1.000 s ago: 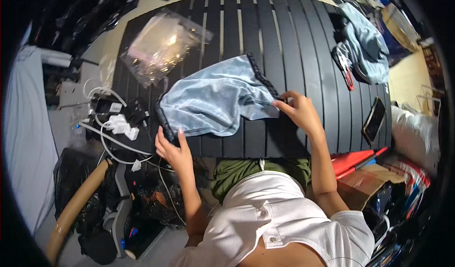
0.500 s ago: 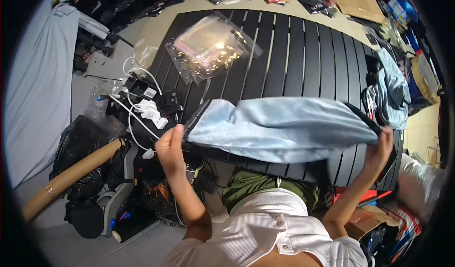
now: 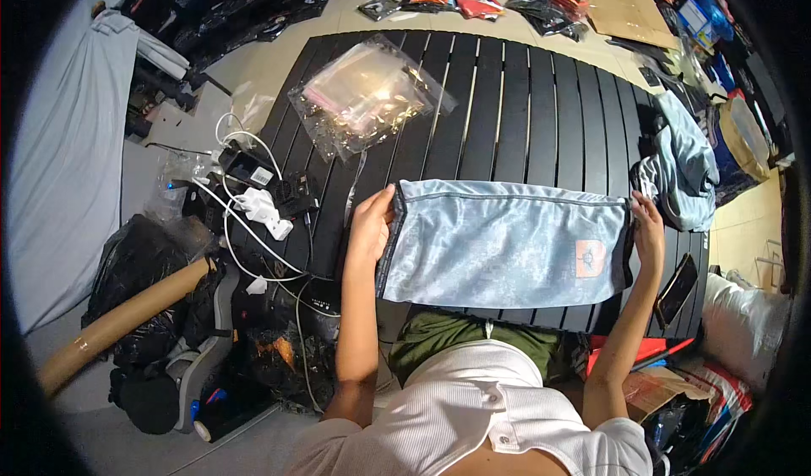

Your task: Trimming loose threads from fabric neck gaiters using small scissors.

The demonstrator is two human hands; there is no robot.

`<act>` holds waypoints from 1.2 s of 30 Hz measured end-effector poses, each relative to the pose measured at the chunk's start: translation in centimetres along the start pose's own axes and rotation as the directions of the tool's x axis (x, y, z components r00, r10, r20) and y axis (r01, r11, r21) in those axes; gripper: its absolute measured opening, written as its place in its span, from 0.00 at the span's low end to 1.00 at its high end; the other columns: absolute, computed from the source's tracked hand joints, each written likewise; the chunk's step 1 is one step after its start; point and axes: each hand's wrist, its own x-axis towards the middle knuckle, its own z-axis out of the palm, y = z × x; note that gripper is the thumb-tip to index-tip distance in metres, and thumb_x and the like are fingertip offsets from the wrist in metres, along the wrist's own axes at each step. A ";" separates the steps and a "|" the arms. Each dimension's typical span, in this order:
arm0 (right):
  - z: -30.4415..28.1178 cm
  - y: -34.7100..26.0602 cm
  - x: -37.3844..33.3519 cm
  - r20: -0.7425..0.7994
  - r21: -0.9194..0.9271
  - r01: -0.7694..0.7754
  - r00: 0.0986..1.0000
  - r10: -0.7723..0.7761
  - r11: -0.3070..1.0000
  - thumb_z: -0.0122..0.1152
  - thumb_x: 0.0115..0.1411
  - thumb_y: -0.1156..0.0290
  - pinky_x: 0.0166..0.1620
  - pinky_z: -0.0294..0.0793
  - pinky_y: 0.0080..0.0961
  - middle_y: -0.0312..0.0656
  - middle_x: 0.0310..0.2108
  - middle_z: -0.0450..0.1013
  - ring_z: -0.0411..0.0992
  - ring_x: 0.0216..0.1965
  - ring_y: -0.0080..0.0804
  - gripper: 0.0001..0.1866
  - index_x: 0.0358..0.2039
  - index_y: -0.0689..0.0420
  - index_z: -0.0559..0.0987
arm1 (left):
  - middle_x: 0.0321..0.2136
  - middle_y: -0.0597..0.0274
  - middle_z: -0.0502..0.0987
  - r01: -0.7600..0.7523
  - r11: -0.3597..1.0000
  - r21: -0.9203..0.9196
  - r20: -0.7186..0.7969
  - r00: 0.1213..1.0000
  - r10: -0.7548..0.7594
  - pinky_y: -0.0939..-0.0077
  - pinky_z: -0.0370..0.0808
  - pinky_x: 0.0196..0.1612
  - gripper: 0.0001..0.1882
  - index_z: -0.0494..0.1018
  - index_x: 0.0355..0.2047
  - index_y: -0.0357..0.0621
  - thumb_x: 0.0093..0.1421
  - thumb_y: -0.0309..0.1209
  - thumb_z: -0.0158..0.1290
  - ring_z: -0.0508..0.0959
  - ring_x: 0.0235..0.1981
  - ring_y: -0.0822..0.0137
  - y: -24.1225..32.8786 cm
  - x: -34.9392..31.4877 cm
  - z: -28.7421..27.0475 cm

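Light blue cloth [image 3: 507, 244] is stretched flat over the near edge of the black slatted table [image 3: 507, 96]. The left hand [image 3: 372, 223] grasps its left end, the right hand [image 3: 649, 231] grasps its right end. A clear plastic bag [image 3: 363, 96] lies further away on the left.

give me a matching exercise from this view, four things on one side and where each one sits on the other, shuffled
Things:
1. light blue garment
2. clear plastic bags
3. white power strip
4. cardboard tube

Places:
A. on the floor at the lower left, lying at a slant
B. stretched flat between the left hand and the right hand
C. at the left edge of the black slatted table, among cables
D. on the far left part of the table top

Pairs: 1-B, 2-D, 3-C, 4-A
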 end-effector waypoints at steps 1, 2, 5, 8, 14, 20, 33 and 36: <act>0.4 -0.3 -0.9 -0.034 -0.042 -0.081 0.996 0.079 0.996 0.57 0.55 0.75 0.37 0.61 0.11 0.31 0.35 0.68 0.64 0.34 0.16 0.17 0.46 0.59 0.72 | 0.29 0.66 0.76 0.030 0.999 0.011 0.005 1.000 -0.030 0.81 0.71 0.31 0.11 0.73 0.36 0.39 0.59 0.34 0.50 0.74 0.29 0.74 0.1 -0.5 0.2; 0.4 0.0 -1.1 0.006 -0.023 -0.070 0.998 0.070 0.997 0.57 0.54 0.76 0.44 0.60 0.12 0.33 0.40 0.68 0.64 0.41 0.18 0.18 0.47 0.61 0.72 | 0.29 0.66 0.75 0.059 0.998 0.021 0.007 0.998 -0.060 0.81 0.70 0.31 0.11 0.73 0.36 0.40 0.59 0.34 0.50 0.74 0.29 0.75 0.3 -1.0 0.4; 0.5 0.0 -1.4 0.027 -0.027 0.015 1.000 -0.014 1.000 0.57 0.54 0.77 0.40 0.61 0.12 0.30 0.37 0.68 0.64 0.36 0.17 0.19 0.48 0.58 0.71 | 0.28 0.68 0.75 0.070 0.997 0.021 0.070 0.995 -0.071 0.83 0.70 0.31 0.09 0.72 0.36 0.40 0.59 0.32 0.51 0.73 0.29 0.76 0.9 -1.6 0.5; 0.6 0.1 -1.4 0.020 -0.047 0.068 0.998 -0.067 0.997 0.57 0.55 0.75 0.39 0.62 0.13 0.30 0.38 0.70 0.65 0.35 0.16 0.18 0.48 0.58 0.71 | 0.32 0.64 0.76 0.091 0.994 0.068 0.165 0.981 -0.101 0.84 0.69 0.34 0.13 0.70 0.42 0.37 0.58 0.30 0.52 0.73 0.31 0.76 1.3 -2.0 0.2; -3.8 0.3 -2.3 -0.343 -0.265 0.345 0.839 -0.422 0.901 0.55 0.58 0.69 0.39 0.66 0.18 0.35 0.37 0.72 0.68 0.34 0.20 0.13 0.42 0.59 0.74 | 0.37 0.61 0.74 0.023 0.947 0.321 0.106 0.993 -0.060 0.85 0.69 0.35 0.23 0.64 0.49 0.30 0.54 0.27 0.54 0.73 0.33 0.76 0.8 -2.0 0.1; -4.6 -0.6 -4.0 -0.308 -0.879 0.066 0.678 -0.667 0.473 0.57 0.52 0.72 0.44 0.68 0.28 0.45 0.39 0.72 0.70 0.41 0.36 0.14 0.40 0.59 0.74 | 0.25 0.73 0.72 0.065 0.941 0.333 -0.068 0.997 -0.044 0.89 0.57 0.20 0.13 0.72 0.39 0.37 0.57 0.33 0.53 0.64 0.19 0.84 0.9 -2.8 -2.0; -0.9 -0.3 -2.1 -0.202 -0.854 0.128 0.811 -0.548 0.505 0.64 0.47 0.63 0.42 0.68 0.35 0.50 0.35 0.69 0.67 0.40 0.46 0.18 0.37 0.59 0.74 | 0.27 0.65 0.74 0.054 0.956 0.287 0.025 0.998 -0.063 0.83 0.66 0.29 0.12 0.71 0.35 0.38 0.59 0.36 0.51 0.72 0.27 0.75 0.7 -3.4 0.5; -0.9 0.4 -0.9 -0.206 -0.892 0.077 0.808 -0.552 0.446 0.63 0.46 0.65 0.41 0.69 0.37 0.50 0.34 0.69 0.67 0.38 0.48 0.16 0.34 0.59 0.74 | 0.27 0.66 0.74 0.071 0.964 0.255 0.016 0.997 -0.078 0.84 0.66 0.28 0.10 0.71 0.34 0.38 0.59 0.34 0.51 0.72 0.25 0.75 0.5 -3.0 0.1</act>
